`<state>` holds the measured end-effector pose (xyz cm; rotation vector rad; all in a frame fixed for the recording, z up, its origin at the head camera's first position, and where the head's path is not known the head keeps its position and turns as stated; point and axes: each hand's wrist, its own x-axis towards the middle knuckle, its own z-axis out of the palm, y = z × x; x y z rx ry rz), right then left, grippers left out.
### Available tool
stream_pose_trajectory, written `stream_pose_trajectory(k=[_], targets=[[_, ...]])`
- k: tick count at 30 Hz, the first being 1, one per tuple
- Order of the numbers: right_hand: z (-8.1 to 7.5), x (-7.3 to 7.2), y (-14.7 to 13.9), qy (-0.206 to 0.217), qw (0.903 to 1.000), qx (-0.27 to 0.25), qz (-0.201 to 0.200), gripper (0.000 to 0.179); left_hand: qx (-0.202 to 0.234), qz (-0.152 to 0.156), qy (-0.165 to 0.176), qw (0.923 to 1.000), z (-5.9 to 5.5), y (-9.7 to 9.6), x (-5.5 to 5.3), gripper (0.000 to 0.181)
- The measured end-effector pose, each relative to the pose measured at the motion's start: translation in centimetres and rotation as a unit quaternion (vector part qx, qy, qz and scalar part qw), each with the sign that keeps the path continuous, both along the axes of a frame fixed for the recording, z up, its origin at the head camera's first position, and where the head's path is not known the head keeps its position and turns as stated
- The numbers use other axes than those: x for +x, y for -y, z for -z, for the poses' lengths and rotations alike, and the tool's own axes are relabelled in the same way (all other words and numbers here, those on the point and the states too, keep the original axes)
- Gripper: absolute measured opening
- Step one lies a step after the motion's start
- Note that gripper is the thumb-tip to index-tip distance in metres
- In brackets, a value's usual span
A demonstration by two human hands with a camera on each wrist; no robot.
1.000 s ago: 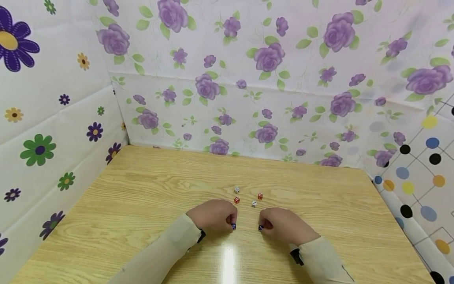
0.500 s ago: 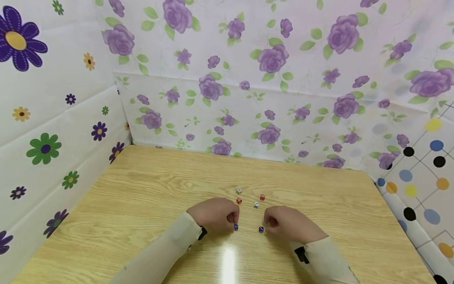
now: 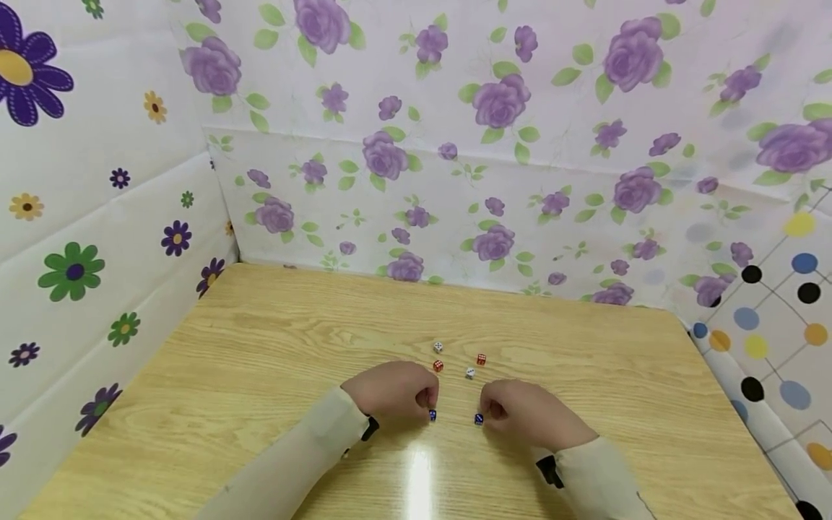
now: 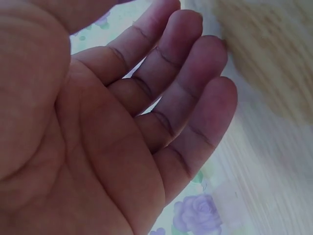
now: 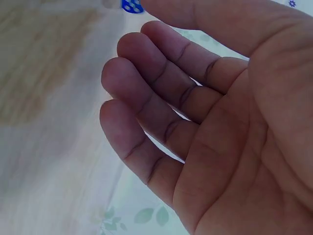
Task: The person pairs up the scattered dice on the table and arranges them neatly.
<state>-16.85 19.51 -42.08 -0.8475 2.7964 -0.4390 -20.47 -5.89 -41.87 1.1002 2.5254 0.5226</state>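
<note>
Low over the table in the head view, my left hand (image 3: 395,391) pinches a small blue die (image 3: 432,415) at its fingertips. That die is out of sight in the left wrist view, where the other fingers (image 4: 208,105) curve loosely. To the right, my right hand (image 3: 533,410) is beside a second blue die (image 3: 478,419), fingertips right at its side. In the right wrist view this blue die (image 5: 132,6) shows just beyond the thumb tip, not between thumb and index finger. The two blue dice lie roughly level, a short gap apart.
Behind the hands lie a white die (image 3: 438,347), a red die (image 3: 438,366), another red die (image 3: 481,359) and another white die (image 3: 470,373). The wooden table (image 3: 312,325) meets a flower-patterned back wall (image 3: 448,209), with patterned walls on both sides.
My right fingers have drawn off the right blue die and come back close to its side; that die has shifted slightly left. My left hand has stayed at its die. The head view has shifted slightly.
</note>
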Motion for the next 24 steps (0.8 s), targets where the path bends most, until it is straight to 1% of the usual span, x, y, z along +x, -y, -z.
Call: stream_pose_trajectory(k=[4,9,15,21,24], targets=[[0.2,0.1,0.4,0.001,1.0,0.004,0.001,0.009,-0.003,-0.005,0.008,1.0,0.1,-0.2,0.2,0.009],[0.4,0.3,0.7,-0.001,1.0,0.007,0.004,0.009,-0.004,-0.002,0.002,1.0,0.2,-0.3,0.3,0.008],[0.5,0.4,0.8,-0.007,0.9999,0.009,-0.004,0.009,-0.01,0.009,-0.002,0.9999,0.3,-0.5,0.4,0.01],[0.9,0.3,1.0,-0.002,0.9999,0.002,-0.014,0.009,-0.016,0.023,-0.008,0.9996,0.3,-0.8,0.5,0.011],[1.1,0.4,1.3,-0.002,0.9997,-0.002,-0.023,0.01,-0.017,0.025,-0.009,0.9995,0.3,-0.9,0.6,0.011]])
